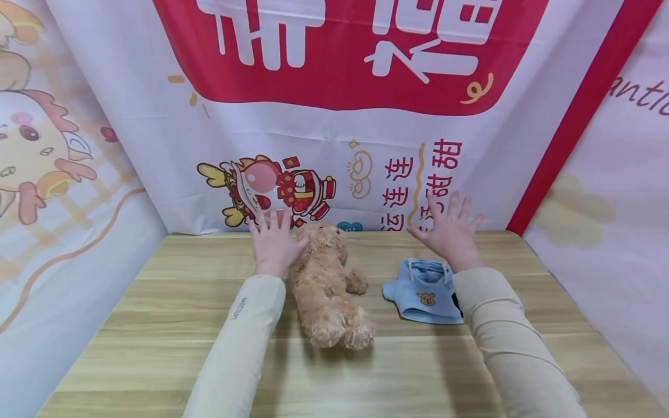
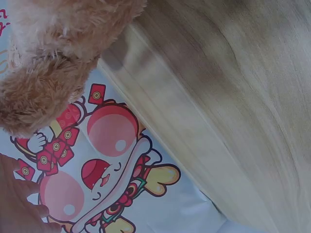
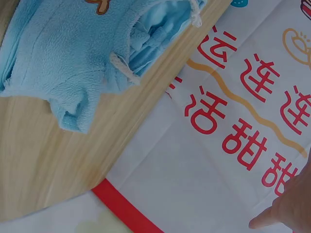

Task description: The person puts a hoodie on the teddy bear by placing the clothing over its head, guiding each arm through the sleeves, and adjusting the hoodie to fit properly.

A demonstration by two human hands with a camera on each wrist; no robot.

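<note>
A tan plush toy [image 1: 321, 290] lies on the wooden table, its head toward the back; curly fur fills the upper left of the left wrist view. My left hand [image 1: 273, 244] is spread above the table beside the toy's head, fingers straight, holding nothing. Whether its thumb touches the fur I cannot tell. To the right of the toy lies a small light blue hoodie [image 1: 425, 296] with a bear face on its front and white drawstrings [image 3: 124, 68]. Just beyond the hoodie, my right hand [image 1: 452, 232] hovers with fingers spread, gripping nothing.
The wooden table [image 1: 172, 325] ends at a white and red printed cloth [image 1: 334, 133] hanging at the back. Printed side cloths [image 1: 601, 232] stand at left and right. A cartoon dragon [image 2: 92, 170] and red characters decorate the back cloth.
</note>
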